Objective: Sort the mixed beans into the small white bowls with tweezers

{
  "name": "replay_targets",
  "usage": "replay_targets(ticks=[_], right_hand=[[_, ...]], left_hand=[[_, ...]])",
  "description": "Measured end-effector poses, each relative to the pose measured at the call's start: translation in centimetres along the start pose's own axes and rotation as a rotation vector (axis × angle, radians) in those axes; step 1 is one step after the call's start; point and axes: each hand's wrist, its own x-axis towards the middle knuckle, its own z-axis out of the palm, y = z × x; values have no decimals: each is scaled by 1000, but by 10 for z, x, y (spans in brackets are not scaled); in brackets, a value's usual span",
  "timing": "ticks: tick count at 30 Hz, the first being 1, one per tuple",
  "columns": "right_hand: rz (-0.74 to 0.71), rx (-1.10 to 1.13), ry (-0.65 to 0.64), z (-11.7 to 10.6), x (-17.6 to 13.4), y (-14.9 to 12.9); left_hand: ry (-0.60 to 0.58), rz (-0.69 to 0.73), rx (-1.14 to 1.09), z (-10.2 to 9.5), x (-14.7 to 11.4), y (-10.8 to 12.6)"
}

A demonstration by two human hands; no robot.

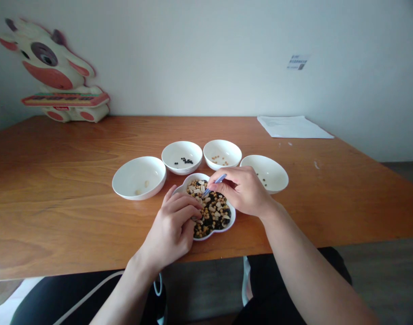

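Note:
A white scalloped tray (232, 221) holds a mix of pale peanuts, small yellow beans and black seeds near the table's front edge. My left hand (176, 219) is closed over the tray's left rim, its fingers bent inward and their tips down at the mix. Above the tray's upper right side, my right hand (242, 189) pinches a slim lavender tool that looks like tweezers (220, 178). Its tip points down to the left, among the peanuts and beans. Whether the tip grips anything is too small to tell.
Four white bowls arc behind the tray: the far-left bowl (123, 180) with a few pale pieces, a bowl (172, 151) with black beans, a bowl (223, 146) with yellowish beans, and the right bowl (277, 176) with dark beans. Papers (294, 127) and a cow toy (62, 81) stand farther back.

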Motion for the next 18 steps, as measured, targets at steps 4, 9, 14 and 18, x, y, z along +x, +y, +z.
replay_targets(ticks=[4, 9, 14, 18], right_hand=[[-6, -2, 2, 0, 0, 0], [-17, 14, 19, -1, 1, -1], [-23, 34, 39, -1, 0, 0], [-23, 30, 46, -2, -1, 0]], left_hand=[[-2, 1, -5, 0, 0, 0], [5, -1, -1, 0, -1, 1], [0, -1, -4, 0, 1, 1], [4, 1, 2, 0, 1, 1]])
